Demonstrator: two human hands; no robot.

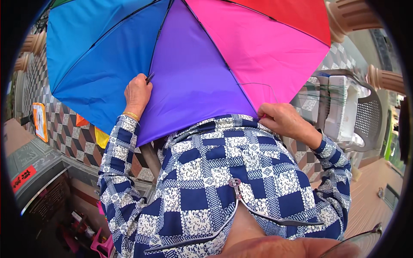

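Observation:
An opened umbrella with panels in several colours (193, 73) lies inside up across my lap, its dark ribs showing. My left hand (138, 94) rests on the blue panel beside the purple one, closed around a small dark, narrow tool (149, 78) whose kind I cannot make out. At the near rim, where purple and pink meet at a rib's end, my right hand (286, 122) pinches the umbrella's edge. Its fingertips are partly hidden, with a bit of pink at them. A thin dark thread (262, 84) loops over the pink panel above that hand.
To the right stands a grey plastic chair (370, 116) with a white foam box (342, 107) on it. Patterned tiles (64, 124) cover the floor. Orange-edged sheet (40, 121) lies at left, and a pink stool (102, 245) stands lower left. Columns (350, 17) rise behind.

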